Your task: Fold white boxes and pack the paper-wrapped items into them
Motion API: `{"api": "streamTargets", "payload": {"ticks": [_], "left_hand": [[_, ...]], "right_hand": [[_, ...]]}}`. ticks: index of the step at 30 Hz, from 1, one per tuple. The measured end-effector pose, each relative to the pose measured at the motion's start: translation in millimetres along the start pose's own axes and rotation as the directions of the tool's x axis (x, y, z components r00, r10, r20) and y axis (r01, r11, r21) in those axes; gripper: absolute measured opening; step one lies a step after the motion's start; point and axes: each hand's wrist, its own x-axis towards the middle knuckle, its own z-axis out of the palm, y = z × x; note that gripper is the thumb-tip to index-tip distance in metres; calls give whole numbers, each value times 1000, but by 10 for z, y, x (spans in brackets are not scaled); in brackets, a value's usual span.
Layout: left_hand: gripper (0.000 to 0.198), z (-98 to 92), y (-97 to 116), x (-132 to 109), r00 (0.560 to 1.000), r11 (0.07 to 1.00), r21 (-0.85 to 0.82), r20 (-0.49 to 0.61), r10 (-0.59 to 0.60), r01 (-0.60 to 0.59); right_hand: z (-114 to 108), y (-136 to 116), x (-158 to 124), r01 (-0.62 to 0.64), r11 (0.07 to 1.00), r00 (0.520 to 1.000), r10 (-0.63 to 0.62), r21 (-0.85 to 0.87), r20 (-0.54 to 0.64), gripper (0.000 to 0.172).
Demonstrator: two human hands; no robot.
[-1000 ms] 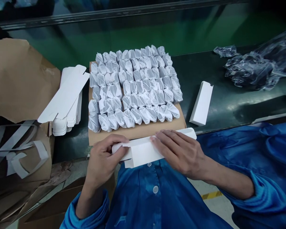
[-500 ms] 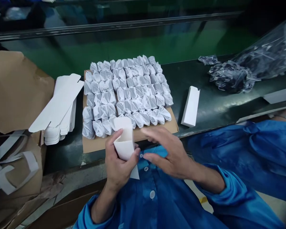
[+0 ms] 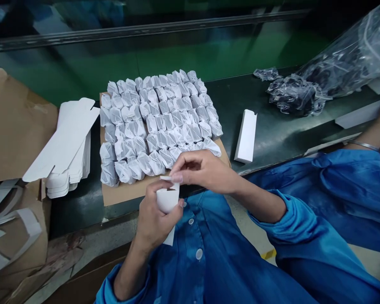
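Note:
My left hand (image 3: 155,219) is wrapped round a small white carton (image 3: 167,202) held upright in front of my blue coat. My right hand (image 3: 202,171) pinches the carton's top flap with thumb and fingers. Just beyond my hands, a brown cardboard sheet (image 3: 126,192) carries several rows of small items wrapped in white paper (image 3: 158,126).
A stack of flat white carton blanks (image 3: 66,147) lies left of the sheet. One folded white carton (image 3: 246,136) lies to the right on the dark belt. Crumpled clear plastic bags (image 3: 319,80) sit at the far right. Brown paper and cardboard (image 3: 15,126) fill the left. Another person's blue sleeve and wrist (image 3: 364,143) are at the right.
The carton lay flat across both hands a second ago; my left hand turned it upright. My right hand came onto its top end and pinched the flap.

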Motion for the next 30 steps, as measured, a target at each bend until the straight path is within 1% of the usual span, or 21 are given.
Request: {"api": "streamTargets", "payload": {"ticks": [1,3,5,7,9,11,14,16,17,19,20,22,23,24,25,26,27,29,30], "left_hand": [[35,18,-2,6,999,999,47,-29,22,-20],[42,64,-8,10,987,990,102,-116,108,-96],[50,112,-12,7,950,973,112,-218,223,-203],[66,139,-11,-4,921,959,98,-268,283,-266],[85,137,-8,-21,927,960,89,-248,280,-266],[94,110,-11,-38,946,960,139,-185,266,-243],[92,59,-30,-54,963,938,263,-85,256,-226],[92,36,-53,-60,968,933,280,-43,248,-226],[92,29,-66,-64,969,935,273,-30,245,-228],[92,23,-92,-77,972,943,247,-26,236,-222],[92,26,-104,-86,975,951,230,-33,221,-208],[92,44,-126,-113,984,972,174,-54,170,-158],[92,60,-136,-130,988,982,138,-65,143,-133],[92,81,-146,-151,990,989,99,-70,120,-112],[92,104,-157,-176,992,993,62,-69,102,-98],[92,129,-168,-204,994,996,29,-68,84,-83],[93,153,-179,-233,996,998,-1,-64,65,-65],[92,193,-193,-285,999,998,-63,-45,9,-12],[89,205,-191,-298,999,995,-93,-45,-27,23]], "right_hand": [[43,-8,-17,9,999,1000,-9,-45,-1,25],[116,-18,-58,48,992,998,-52,-115,-28,21],[166,-17,-94,87,987,993,-97,-133,-71,17],[198,-4,-118,115,985,986,-129,-130,-106,14],[219,15,-131,139,981,981,-155,-133,-120,12],[232,38,-137,157,977,976,-175,-142,-125,11],[246,80,-145,160,978,972,-179,-132,-149,12],[258,119,-157,177,973,964,-202,-148,-173,14],[269,146,-168,196,963,957,-229,-184,-178,14],[304,220,-197,278,909,929,-337,-310,-155,16],[328,267,-216,330,860,905,-406,-389,-128,19],[381,369,-255,416,714,837,-543,-564,-70,27],[406,419,-274,428,636,803,-594,-643,-53,29],[427,464,-291,419,570,781,-624,-707,-40,29],[443,502,-305,394,520,777,-628,-758,-27,28],[453,533,-315,361,485,791,-611,-796,-14,26],[460,559,-321,334,464,816,-578,-820,5,25],[466,594,-323,306,451,861,-506,-839,43,26],[471,606,-324,310,471,871,-488,-826,48,26]]}}
